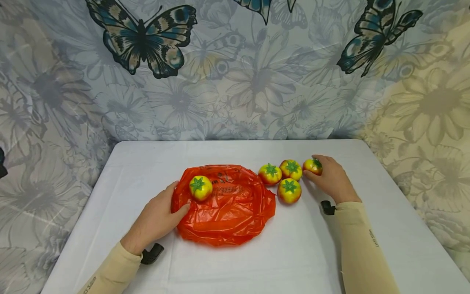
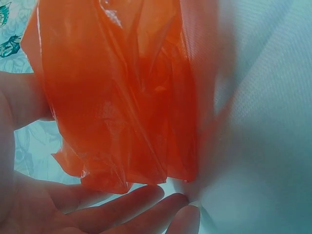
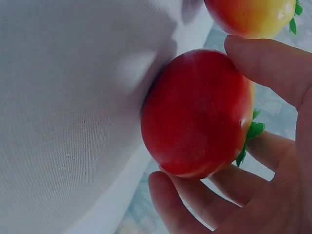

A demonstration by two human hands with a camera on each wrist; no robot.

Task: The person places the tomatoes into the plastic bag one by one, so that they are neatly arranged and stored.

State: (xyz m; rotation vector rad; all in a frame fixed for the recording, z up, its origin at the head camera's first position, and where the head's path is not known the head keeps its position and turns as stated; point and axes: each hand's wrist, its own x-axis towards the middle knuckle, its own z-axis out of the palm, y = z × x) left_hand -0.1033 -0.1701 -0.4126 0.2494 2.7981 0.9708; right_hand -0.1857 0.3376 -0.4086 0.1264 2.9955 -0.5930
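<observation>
Left hand (image 1: 156, 214), fingers relaxed, touches bag (image 1: 231, 212) at its left edge; right hand (image 1: 333, 179) grips farthest tomato (image 1: 310, 165) right of bag. Step looks like grasping; next move likely needs secure lift.

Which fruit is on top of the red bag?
The leftmost fruit, nearest the left hand. Only that one sits on the bag; the other four fruits are to the bag's right.

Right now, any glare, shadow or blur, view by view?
Head: shadow beside the right sleeve, glints on the red bag; left wrist: bluish cast, bag glare near the top, hazy white cloth; right wrist: shadow on the cloth beside the fruit, sheen on its skin.
</observation>
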